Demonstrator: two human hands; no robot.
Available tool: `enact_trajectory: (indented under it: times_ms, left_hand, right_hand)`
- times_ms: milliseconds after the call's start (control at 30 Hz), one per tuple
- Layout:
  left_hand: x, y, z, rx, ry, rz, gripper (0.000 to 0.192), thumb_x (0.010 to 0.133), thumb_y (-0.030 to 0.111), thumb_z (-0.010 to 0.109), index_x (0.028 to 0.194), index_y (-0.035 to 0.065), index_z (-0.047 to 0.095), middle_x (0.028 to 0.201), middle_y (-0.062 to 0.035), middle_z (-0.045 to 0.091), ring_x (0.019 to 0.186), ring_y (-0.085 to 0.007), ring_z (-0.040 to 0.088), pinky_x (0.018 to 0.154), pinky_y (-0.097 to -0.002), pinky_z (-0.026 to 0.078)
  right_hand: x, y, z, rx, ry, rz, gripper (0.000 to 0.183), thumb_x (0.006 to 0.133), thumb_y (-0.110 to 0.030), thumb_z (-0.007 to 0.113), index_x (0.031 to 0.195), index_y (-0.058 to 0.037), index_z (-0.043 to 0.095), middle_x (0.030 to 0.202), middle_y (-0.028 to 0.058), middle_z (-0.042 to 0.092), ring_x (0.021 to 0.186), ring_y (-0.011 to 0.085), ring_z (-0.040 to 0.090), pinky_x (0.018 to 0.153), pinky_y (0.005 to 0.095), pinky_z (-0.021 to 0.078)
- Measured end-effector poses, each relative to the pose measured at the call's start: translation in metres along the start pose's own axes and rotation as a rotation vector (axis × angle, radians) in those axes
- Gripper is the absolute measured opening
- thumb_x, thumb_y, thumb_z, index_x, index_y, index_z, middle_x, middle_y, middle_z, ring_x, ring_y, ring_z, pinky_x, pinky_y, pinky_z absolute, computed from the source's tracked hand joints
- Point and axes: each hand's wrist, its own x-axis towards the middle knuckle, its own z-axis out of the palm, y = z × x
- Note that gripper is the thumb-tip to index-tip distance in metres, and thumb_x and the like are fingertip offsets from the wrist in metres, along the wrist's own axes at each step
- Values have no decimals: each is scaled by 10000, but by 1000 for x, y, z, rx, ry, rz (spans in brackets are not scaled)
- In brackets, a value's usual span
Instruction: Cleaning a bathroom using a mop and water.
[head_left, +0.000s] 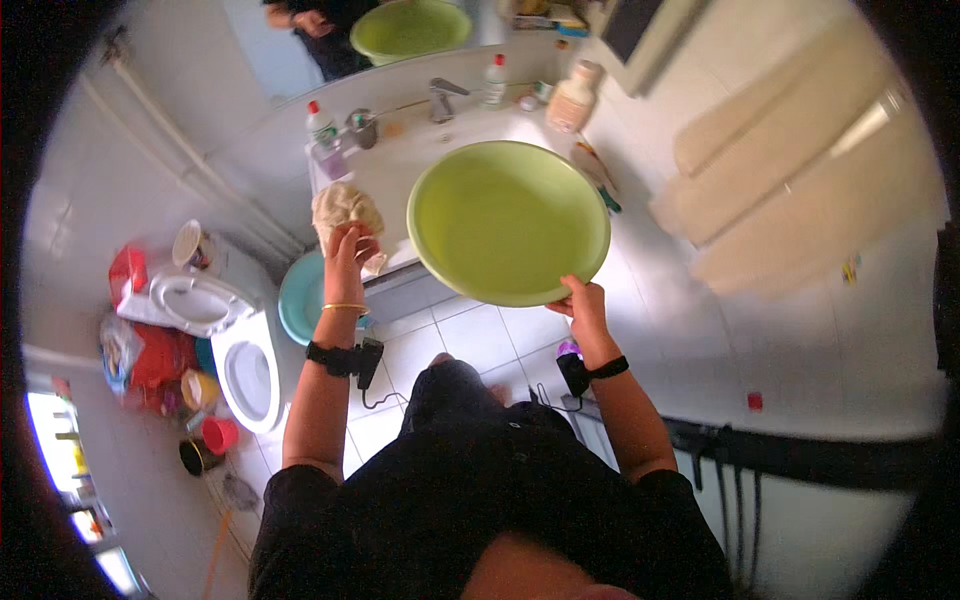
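Observation:
My right hand (583, 309) grips the near right rim of a large green plastic basin (510, 225), tilted so its inside faces me. The basin hangs over the front part of the white sink counter (390, 176). At the left end of the counter, my left hand (352, 244) is at a crumpled beige cloth (346, 206); its fingers are bent over the lower part of the cloth. How firmly they hold it is hard to see. Behind the basin stands a chrome faucet (444, 101). The basin also shows in the mirror above.
Bottles with red caps (321, 124) and a metal cup (363, 129) stand on the counter; a large pinkish bottle (576, 97) and a brush (596, 169) lie to the right. Below left are a turquoise basin (301, 300) and a toilet (247, 375) with its lid raised.

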Motion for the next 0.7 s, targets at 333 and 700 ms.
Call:
enact_trajectory:
  times_ms: [333,700]
  left_hand:
    - [148,-30,35,-279,-79,-216,410,852,291,356,1141,0,357,1103,-147,462,1005,-243,455,858,-346,363]
    - [313,-122,73,-580,-12,-640,357,838,268,362,1064,-7,388,1071,-168,464,951,-278,468,814,-384,375]
  right_hand:
    - [197,-39,68,-184,-95,187,266,699,-156,540,825,77,510,711,146,564,568,217,578,474,290,514]
    - [286,-38,73,-245,-267,413,377,761,-245,521,970,67,486,881,154,555,737,229,567,664,313,487]
